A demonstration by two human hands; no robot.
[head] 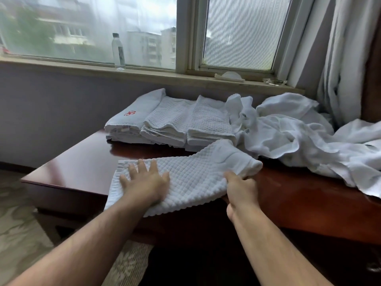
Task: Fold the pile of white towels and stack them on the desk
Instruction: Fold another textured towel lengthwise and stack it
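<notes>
A white waffle-textured towel (191, 174) lies partly folded across the front of the dark red wooden desk (82, 164), its near edge hanging over the desk's front. My left hand (144, 180) lies flat on its left half with fingers spread. My right hand (239, 188) grips the towel's right end, thumb on top and fingers underneath. Behind it, against the wall, stand three stacks of folded white towels (171, 122); the leftmost bears a red mark. A crumpled pile of unfolded white towels (299, 133) covers the desk's right side.
A clear plastic bottle (118, 51) stands on the windowsill. A white wad of tissue (229, 76) and a glass ashtray (274, 81) lie farther right on the sill. White curtains (346, 58) hang at the right. Patterned carpet (18, 215) lies left of the desk.
</notes>
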